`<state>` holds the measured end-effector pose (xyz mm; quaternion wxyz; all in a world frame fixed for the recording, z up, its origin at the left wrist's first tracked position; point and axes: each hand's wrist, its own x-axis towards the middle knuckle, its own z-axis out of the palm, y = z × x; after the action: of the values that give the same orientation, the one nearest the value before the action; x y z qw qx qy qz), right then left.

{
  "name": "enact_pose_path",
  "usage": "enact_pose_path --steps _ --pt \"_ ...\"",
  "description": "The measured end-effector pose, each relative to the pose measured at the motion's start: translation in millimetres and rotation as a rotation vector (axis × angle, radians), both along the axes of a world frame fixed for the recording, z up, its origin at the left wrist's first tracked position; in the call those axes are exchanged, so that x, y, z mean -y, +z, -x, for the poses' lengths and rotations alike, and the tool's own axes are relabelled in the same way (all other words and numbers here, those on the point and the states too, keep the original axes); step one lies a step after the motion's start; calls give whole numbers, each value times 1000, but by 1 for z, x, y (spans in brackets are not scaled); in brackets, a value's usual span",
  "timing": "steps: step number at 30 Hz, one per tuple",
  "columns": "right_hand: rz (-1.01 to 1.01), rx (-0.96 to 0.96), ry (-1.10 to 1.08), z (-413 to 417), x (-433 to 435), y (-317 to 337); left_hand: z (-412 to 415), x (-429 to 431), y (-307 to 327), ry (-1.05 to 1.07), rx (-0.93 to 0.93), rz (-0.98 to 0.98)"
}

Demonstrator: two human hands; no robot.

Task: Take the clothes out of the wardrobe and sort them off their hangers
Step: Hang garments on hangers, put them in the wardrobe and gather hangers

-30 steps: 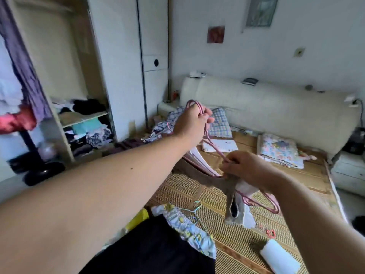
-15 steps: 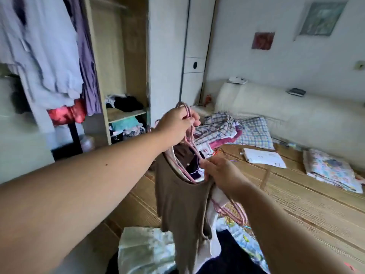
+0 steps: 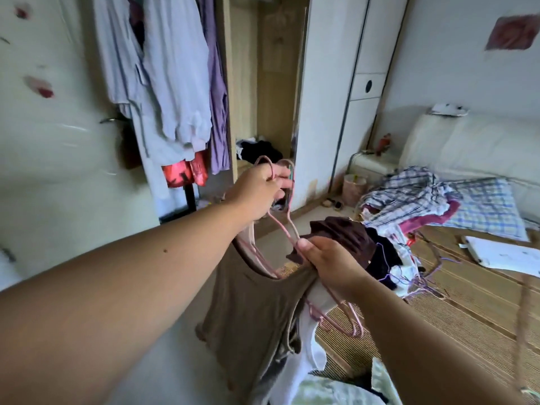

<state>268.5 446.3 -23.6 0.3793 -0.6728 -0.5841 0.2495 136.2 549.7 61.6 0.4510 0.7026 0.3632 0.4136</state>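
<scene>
Fingers [image 3: 281, 182] of the left hand [image 3: 257, 190] are curled tight round the hooks of a bunch of pink hangers [image 3: 282, 223], holding them up mid-air in front of the open wardrobe [image 3: 271, 83]. Meanwhile the right hand [image 3: 330, 266] is closed in a pinch on the shoulder of the brown tank top [image 3: 251, 311], right where it sits on the hanger arm, thumb on top. That top hangs down over the near edge of the bed [image 3: 482, 311], with a white garment [image 3: 304, 346] just behind it.

My take on doing this bit well: hold the hook hand high and steady so the fabric hangs free, then slide the strap outward and down off the end of the arm rather than yanking. Thin straps like that look like they'd snag. Several hangers are bunched together, so I'd make sure only the brown strap comes along, or the white one could slip off too. Once it's loose, the far pile of clothes [image 3: 409, 200] on the bed looks like the obvious drop spot. Plenty more hangs at the left: pale shirts [image 3: 172, 83] and a purple one [image 3: 217, 97].
</scene>
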Motion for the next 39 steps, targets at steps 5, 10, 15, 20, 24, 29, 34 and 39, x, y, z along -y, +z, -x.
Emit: enact_pose_path --steps 5,10,15,20,24,29,34,39 --pt "16 39 82 13 -102 -5 21 -95 -9 52 -55 -37" --pt "82 59 105 3 -214 -1 22 -203 -17 62 -34 32" --pt "134 2 148 -8 -308 5 16 -299 -13 23 -16 68" --pt "138 6 31 -18 -386 2 -4 -382 -10 -13 -49 42" --pt "163 17 -103 -27 -442 -9 -26 -448 -25 -94 -54 30" --pt "194 -44 -252 -37 -516 -33 -48 -544 -58 -227 -85 18" --pt "237 -38 -418 -33 -587 -57 -62 -633 -84 -380 -128 73" --pt "242 -9 -595 -35 -620 -57 -87 -685 -84 -496 -133 32"
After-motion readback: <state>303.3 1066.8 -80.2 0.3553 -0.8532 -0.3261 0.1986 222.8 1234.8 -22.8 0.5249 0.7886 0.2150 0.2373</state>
